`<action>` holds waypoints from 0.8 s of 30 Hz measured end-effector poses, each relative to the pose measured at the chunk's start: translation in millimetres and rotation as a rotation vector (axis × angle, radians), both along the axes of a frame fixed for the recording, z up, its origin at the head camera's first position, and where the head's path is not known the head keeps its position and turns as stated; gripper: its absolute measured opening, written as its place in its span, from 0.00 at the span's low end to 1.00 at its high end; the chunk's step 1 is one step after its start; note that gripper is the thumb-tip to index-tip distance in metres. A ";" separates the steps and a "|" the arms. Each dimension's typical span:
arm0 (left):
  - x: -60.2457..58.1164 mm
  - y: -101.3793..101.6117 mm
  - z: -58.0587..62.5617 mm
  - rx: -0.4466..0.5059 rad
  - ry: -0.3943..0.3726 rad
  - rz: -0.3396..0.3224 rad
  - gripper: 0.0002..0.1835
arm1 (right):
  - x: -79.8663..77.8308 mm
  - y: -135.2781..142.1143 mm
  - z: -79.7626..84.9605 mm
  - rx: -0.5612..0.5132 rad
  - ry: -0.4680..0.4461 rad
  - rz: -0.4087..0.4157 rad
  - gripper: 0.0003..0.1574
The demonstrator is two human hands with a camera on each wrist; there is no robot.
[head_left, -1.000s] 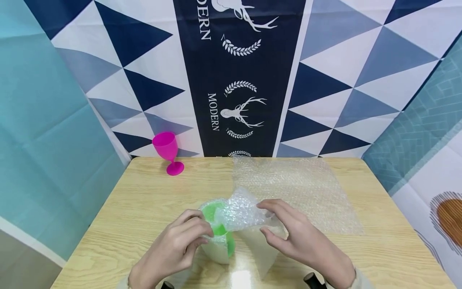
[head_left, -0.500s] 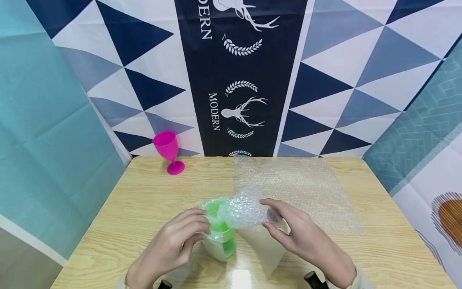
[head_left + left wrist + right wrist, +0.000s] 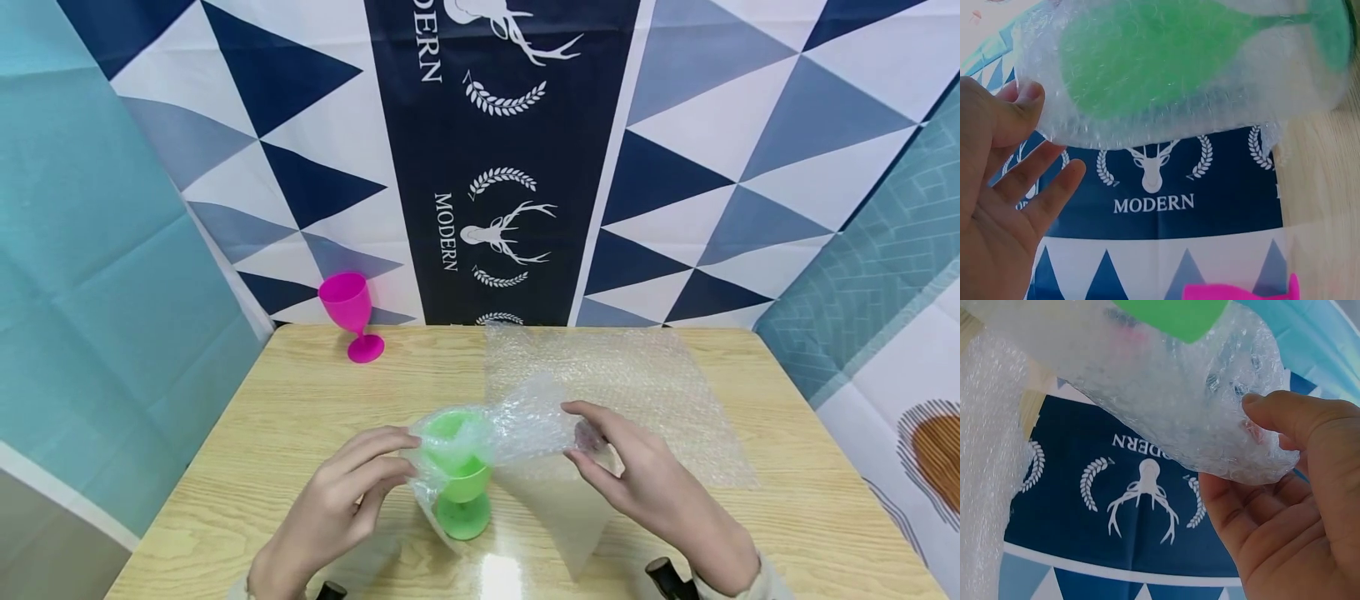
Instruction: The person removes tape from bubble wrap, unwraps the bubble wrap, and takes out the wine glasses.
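Observation:
A green plastic goblet [image 3: 459, 471] stands on the wooden table [image 3: 300, 417], its cup half covered by a sheet of bubble wrap [image 3: 517, 429]. My right hand [image 3: 581, 433] pinches the wrap's right end between thumb and fingers, as the right wrist view shows: hand [image 3: 1254, 444], wrap [image 3: 1166, 394], goblet [image 3: 1172, 312]. My left hand [image 3: 401, 458] is at the wrap's left edge beside the cup. In the left wrist view the left hand [image 3: 1029, 137] has straight fingers, and only the thumb touches the wrap [image 3: 1147, 125] over the goblet [image 3: 1166, 62].
A second bubble wrap sheet [image 3: 622, 383] lies flat on the table's far right half. A pink goblet [image 3: 348, 312] stands at the far left corner by the patterned backdrop. Bare wood shows at the left and the near right.
The green goblet has come from tilted to upright, its foot on the table. My right hand has drawn the wrap's end to the right. My left hand's fingers have eased off the cup.

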State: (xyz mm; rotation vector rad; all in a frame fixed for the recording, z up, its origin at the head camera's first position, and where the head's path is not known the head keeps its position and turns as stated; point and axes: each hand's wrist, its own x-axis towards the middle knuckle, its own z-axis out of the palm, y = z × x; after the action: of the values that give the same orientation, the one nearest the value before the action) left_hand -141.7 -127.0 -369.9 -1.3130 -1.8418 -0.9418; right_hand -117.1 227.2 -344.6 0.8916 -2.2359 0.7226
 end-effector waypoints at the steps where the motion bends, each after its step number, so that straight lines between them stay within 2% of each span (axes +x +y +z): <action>1: -0.2 -1.1 0.3 0.007 0.002 0.002 0.10 | 0.9 1.3 0.7 0.002 -0.004 -0.014 0.31; 6: 1.8 -6.5 2.6 0.023 -0.032 0.026 0.12 | 4.8 6.5 1.7 0.003 -0.032 -0.059 0.34; 10: 7.9 -3.2 4.0 0.027 -0.060 0.077 0.13 | 5.7 6.8 0.5 -0.016 -0.048 -0.034 0.37; 13: 14.2 6.3 3.0 0.011 -0.058 0.127 0.22 | 4.8 5.0 -1.0 -0.041 -0.028 0.003 0.39; 16: 19.2 17.2 -0.4 -0.008 -0.057 0.212 0.28 | 3.4 3.3 -2.3 -0.051 0.009 0.015 0.40; 18: 20.4 21.9 -3.1 -0.009 -0.051 0.278 0.25 | 2.6 2.3 -3.0 -0.052 0.030 0.013 0.41; 20: 20.2 23.2 -5.3 0.011 -0.042 0.318 0.18 | 2.8 1.8 -2.5 -0.054 0.034 0.013 0.41; 22: 19.5 22.2 -6.3 0.042 -0.033 0.337 0.13 | 3.8 2.4 -1.9 -0.056 0.024 0.007 0.40; 24: 18.4 20.3 -6.7 0.078 -0.018 0.337 0.16 | 3.8 3.3 -1.9 -0.063 0.036 0.001 0.40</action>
State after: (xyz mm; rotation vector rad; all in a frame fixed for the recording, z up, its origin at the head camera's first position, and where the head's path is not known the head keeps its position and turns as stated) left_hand -123.3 -106.7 -376.6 -0.9116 -1.9411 -0.8348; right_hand -113.3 230.4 -346.5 0.8683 -2.1695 0.7671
